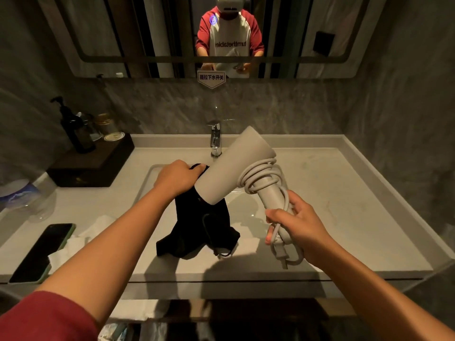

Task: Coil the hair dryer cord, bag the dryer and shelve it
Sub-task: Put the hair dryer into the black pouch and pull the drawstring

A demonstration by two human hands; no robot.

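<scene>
Bagging step: cord coiled round handle of matte white plastic hair dryer, centre frame. Right hand fingers closed on handle and plug; left hand pinches black cloth drawstring bag mouth at 10 o'clock. Next: widen mouth, push nozzle in. Open basin below; chrome faucet close at 12.

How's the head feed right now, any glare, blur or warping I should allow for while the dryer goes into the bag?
Head view: dim and warm; the black bag loses its folds in shadow. Wide-angle warping bends the counter edge and mirror frame. Soft glare sits on the wet basin. The dryer, left hand and right hand read sharp; the corners blur.
</scene>
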